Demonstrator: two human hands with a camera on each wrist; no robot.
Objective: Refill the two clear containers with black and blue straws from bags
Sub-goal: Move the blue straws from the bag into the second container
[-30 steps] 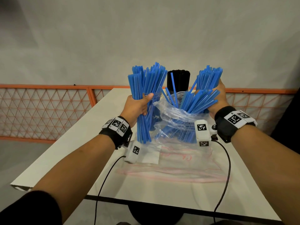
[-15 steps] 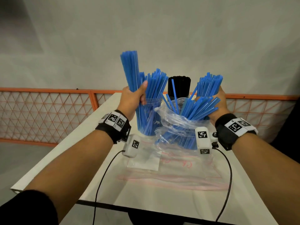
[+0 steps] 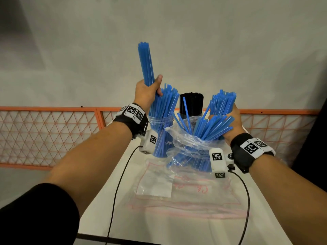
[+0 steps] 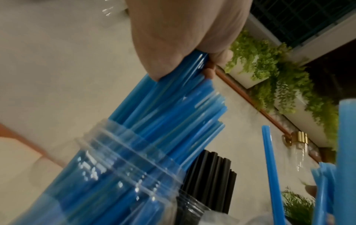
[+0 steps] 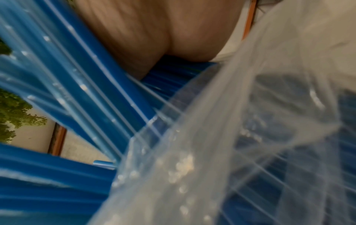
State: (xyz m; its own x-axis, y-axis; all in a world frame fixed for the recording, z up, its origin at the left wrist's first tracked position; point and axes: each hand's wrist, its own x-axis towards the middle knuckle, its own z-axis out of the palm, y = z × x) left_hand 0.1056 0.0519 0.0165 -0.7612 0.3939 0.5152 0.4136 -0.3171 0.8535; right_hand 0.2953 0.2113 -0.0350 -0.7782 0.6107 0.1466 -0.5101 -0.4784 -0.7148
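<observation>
My left hand (image 3: 147, 91) grips a bundle of blue straws (image 3: 145, 63) upright, its lower ends in the mouth of a clear container (image 3: 160, 137) that holds more blue straws. In the left wrist view the same bundle (image 4: 173, 94) runs from my left hand (image 4: 183, 38) down into the ribbed container neck (image 4: 123, 152). My right hand (image 3: 230, 121) grips another bunch of blue straws (image 3: 222, 103) sticking out of a crumpled clear bag (image 3: 187, 144). Behind stands a second container with black straws (image 3: 191, 103).
A flat empty zip bag (image 3: 185, 193) with pink lines lies on the white table (image 3: 159, 227) in front of the containers. An orange mesh fence (image 3: 53, 131) runs behind the table, against a pale wall. Cables trail from both wrist cameras.
My left hand lifted its blue bundle from beside the bag up and over the container, lower ends now in its mouth. The right hand stayed on its bunch in the bag.
</observation>
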